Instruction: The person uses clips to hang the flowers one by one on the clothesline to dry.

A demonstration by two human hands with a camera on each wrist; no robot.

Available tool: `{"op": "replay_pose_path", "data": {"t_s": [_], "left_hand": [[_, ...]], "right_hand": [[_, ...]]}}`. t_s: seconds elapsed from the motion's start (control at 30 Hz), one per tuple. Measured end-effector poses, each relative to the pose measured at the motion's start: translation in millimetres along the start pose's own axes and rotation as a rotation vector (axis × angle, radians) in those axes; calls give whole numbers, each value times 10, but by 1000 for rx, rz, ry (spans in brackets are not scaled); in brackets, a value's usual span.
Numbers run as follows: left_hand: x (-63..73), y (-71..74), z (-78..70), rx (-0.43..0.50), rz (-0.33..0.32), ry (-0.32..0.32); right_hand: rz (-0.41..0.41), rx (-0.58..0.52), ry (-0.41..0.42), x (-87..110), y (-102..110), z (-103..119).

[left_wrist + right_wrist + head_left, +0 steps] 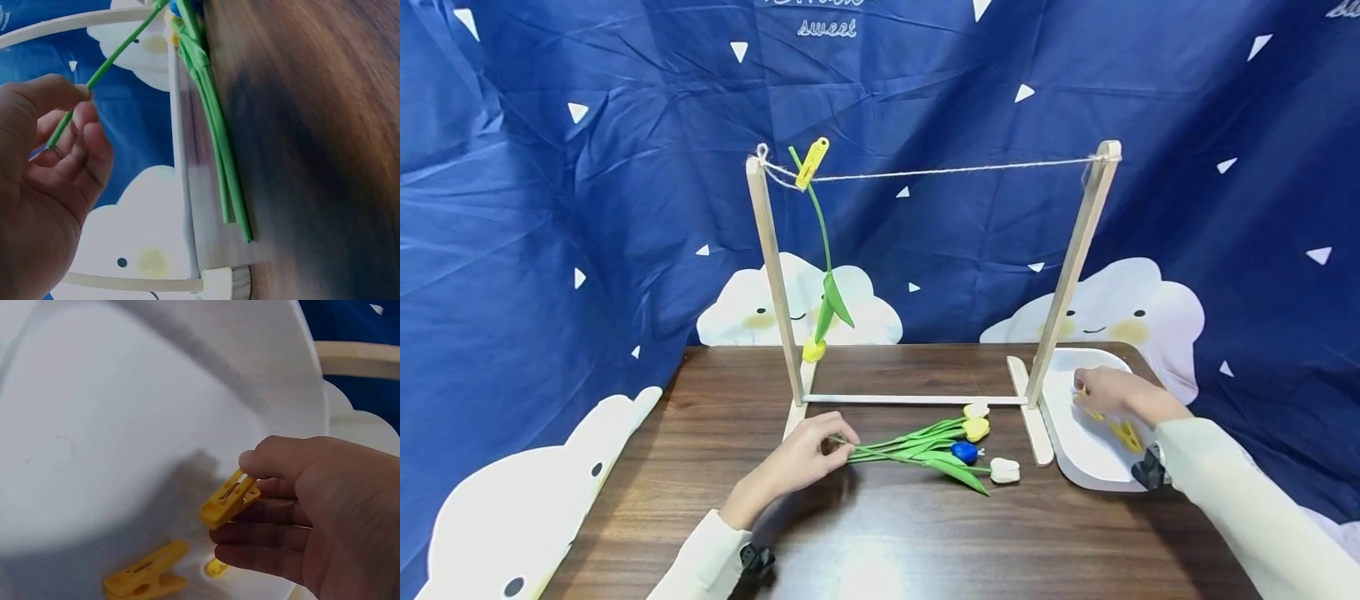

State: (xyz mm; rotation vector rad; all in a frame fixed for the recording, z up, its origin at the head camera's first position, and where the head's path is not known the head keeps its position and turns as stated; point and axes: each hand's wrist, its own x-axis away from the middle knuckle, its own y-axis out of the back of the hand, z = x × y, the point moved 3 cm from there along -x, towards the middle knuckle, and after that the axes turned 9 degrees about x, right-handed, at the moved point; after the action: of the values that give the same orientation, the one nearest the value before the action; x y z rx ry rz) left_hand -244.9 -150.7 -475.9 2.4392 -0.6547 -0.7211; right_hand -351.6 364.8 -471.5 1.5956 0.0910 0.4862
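My left hand (808, 450) pinches the green stem (107, 64) of an artificial tulip between thumb and fingers. That stem slants up from the table in the left wrist view. Beside it lie several more tulips, with a blue bloom (964, 452), a yellow bloom (976, 430) and a white bloom (1004, 471), all pointing right. My right hand (1112, 392) is inside the white basin (1075, 467) and pinches a yellow clothespin (228, 500) between thumb and fingers. Another yellow clothespin (147, 574) rests on the basin's bottom, and part of a third (215, 567) shows under my fingertips.
A wooden frame (778, 275) with a string (955, 171) across its top stands behind the flowers. At the string's left end a yellow clothespin (812, 162) holds a yellow tulip (814, 350) head down. A blue cloth (925, 100) with clouds hangs behind the wooden table (962, 533).
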Motion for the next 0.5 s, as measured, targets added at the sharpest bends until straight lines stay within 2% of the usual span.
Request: {"op": "replay_pose_path", "data": {"t_s": [0.27,0.5], "left_hand": [[-39,44,-98,124,-97,-22],[-90,88,-196,267,-115,-23]], "right_hand": [[-122,-32,20,89,182,-63],[-241,-66,81,190,401,31]]}}
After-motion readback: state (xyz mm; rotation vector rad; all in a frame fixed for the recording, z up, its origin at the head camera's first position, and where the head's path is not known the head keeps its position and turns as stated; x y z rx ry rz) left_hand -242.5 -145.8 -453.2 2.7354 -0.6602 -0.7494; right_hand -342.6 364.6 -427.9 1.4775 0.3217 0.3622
